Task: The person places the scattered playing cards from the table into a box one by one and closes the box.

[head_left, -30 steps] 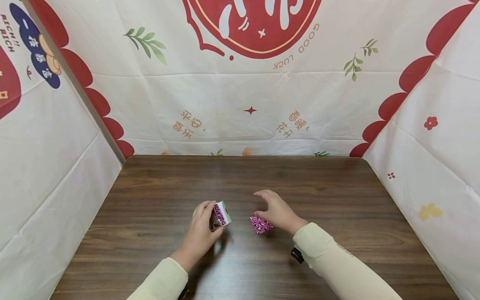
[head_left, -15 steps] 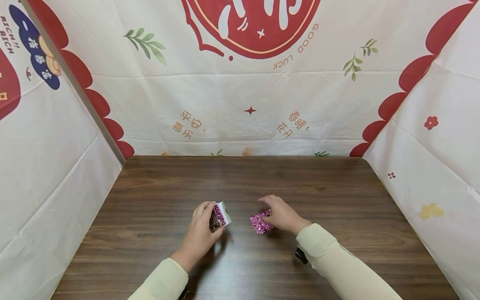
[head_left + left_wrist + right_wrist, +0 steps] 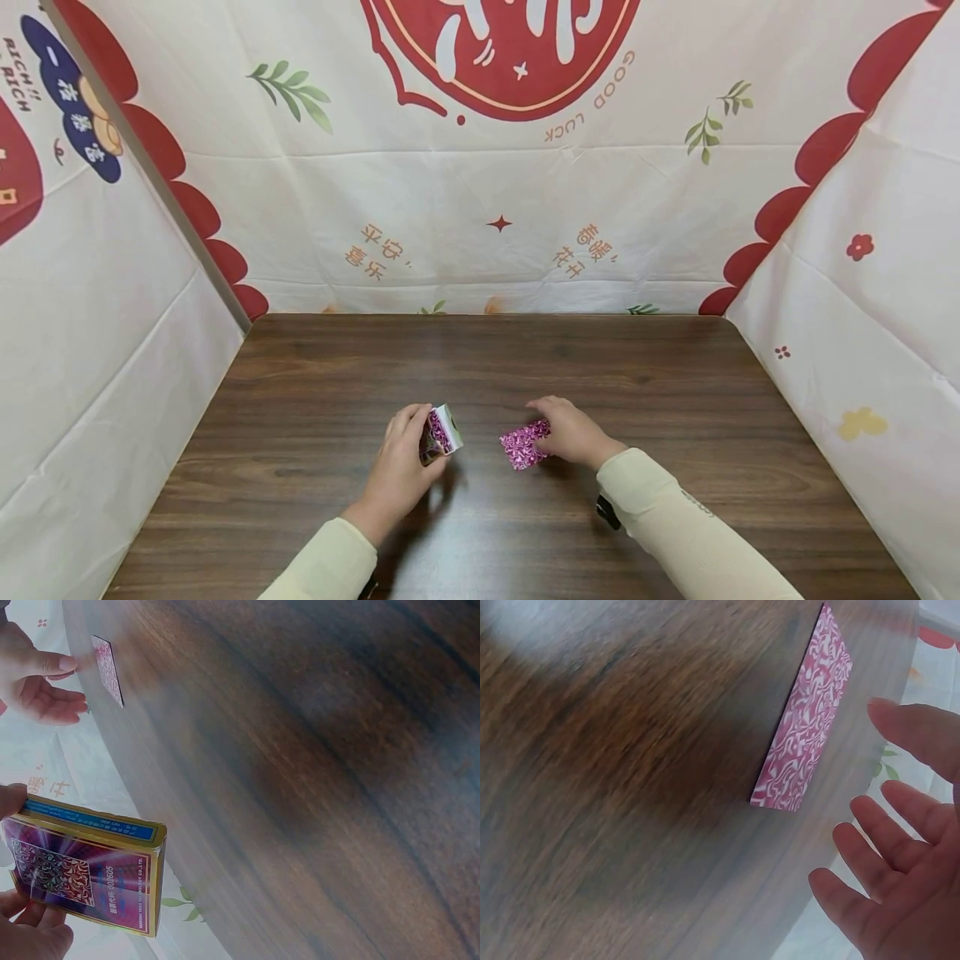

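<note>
My left hand [image 3: 396,468] holds a small card box [image 3: 438,432] tilted, just left of the table's middle. Up close in the left wrist view, the box [image 3: 90,866] has a purple printed face, gold edges and a blue side strip. To its right, a pink-and-white patterned playing card [image 3: 517,447] lies flat; whether it is one card or a thin stack, I cannot tell. The right hand [image 3: 574,433] hovers by the card's right edge and partly covers it from the head camera. From the right wrist, the fingers [image 3: 889,874] are spread and relaxed, apart from the card [image 3: 802,724].
A dark wood-grain table [image 3: 480,358] spreads under both hands. White printed cloth [image 3: 450,187] hangs behind it and along both sides. A black strap or device [image 3: 608,512] sits under the right sleeve.
The right hand has drawn a little to the right, so more of the patterned card shows. The left hand and the card box have stayed in place.
</note>
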`<state>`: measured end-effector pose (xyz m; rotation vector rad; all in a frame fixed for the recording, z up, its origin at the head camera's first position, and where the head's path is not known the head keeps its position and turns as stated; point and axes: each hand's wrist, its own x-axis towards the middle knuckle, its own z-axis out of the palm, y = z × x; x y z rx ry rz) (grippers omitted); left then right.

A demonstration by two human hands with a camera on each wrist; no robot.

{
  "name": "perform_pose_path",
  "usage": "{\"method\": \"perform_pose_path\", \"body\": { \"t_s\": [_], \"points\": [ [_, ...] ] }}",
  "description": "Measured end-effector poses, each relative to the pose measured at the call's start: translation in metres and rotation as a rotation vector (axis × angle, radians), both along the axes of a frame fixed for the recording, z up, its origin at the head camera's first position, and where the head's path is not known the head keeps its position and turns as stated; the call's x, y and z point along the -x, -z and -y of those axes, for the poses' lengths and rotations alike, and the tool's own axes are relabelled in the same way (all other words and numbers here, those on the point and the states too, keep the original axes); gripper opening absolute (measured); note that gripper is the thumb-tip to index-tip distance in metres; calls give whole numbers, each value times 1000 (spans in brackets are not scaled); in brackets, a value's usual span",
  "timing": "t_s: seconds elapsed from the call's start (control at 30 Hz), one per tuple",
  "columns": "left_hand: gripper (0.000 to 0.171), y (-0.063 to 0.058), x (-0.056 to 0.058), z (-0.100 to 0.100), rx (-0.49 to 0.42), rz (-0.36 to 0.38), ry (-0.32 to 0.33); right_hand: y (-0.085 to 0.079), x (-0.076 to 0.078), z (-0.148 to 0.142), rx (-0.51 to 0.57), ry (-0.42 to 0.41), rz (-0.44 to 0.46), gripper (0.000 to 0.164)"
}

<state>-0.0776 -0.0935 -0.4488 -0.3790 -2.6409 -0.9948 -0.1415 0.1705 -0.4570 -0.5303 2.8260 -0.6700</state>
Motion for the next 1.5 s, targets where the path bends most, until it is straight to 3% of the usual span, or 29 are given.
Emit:
{"method": "perform_pose_path", "body": {
  "t_s": [0.73, 1.03, 1.5],
  "points": [
    [70, 1, 2, 0, 11, -39, -1, 14, 5, -4, -108, -40, -8, 54],
    [69, 1, 2, 0, 12, -8, -2, 16, 8, -3, -158, -33, -21, 59],
    [69, 0, 1, 0, 17, -2, -6, 11, 17, 0, -195, -65, 25, 44]
  ]
}}
